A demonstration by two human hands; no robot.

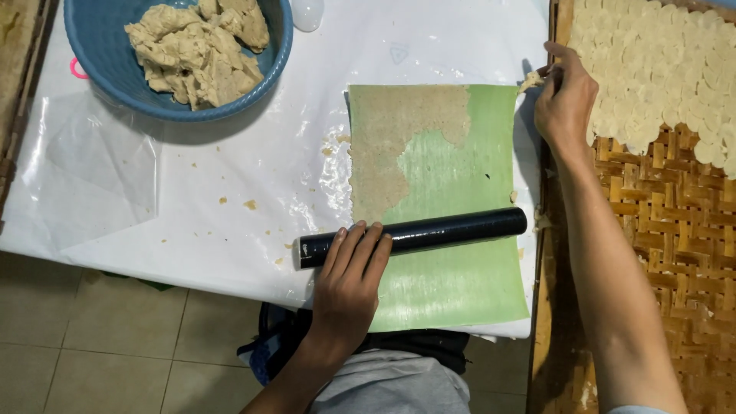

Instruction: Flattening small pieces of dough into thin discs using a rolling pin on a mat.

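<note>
My left hand [349,276] lies flat on the left part of a black rolling pin [445,230], which rests across a green leaf sheet [452,276]. A thin layer of beige dough [391,130] covers the sheet's upper left part. Up at the sheet's top right corner, my right hand [566,100] pinches a small scrap of dough [530,79] beside the woven tray.
A blue bowl [92,46] with lumps of dough [201,47] sits at the top left on white plastic sheeting [253,176]. A woven bamboo tray [675,222] on the right carries several pale round discs [659,69]. Crumbs dot the plastic. Tiled floor lies below the table edge.
</note>
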